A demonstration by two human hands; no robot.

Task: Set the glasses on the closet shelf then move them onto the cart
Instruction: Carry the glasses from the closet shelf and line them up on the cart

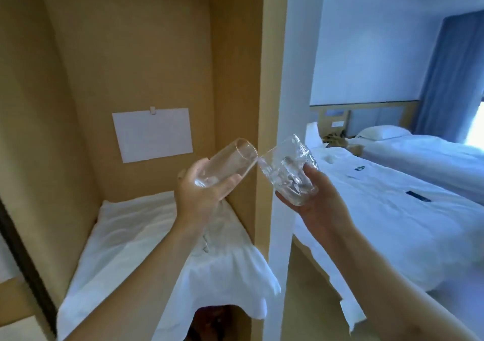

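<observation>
Left hand (199,194) grips smooth glass (227,162), right hand (311,199) grips faceted glass (288,170) — rims touching. Separate, upright, lower onto cloth-covered shelf (146,236) — slowly.

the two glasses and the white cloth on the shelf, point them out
left glass (227,162), head view, on its smooth side wall
right glass (288,170), head view, on its patterned side wall
white cloth (125,236), head view, on its flat middle

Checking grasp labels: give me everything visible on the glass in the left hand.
The left glass is a clear, smooth-walled, straight-sided tumbler, apparently empty. It is tilted, open rim up and to the right, thick base low in the palm. The left hand holds it, fingers curled round its lower half. Its rim meets or nearly meets the patterned glass held by the right hand. It is held above the white cloth on the closet shelf.
</observation>
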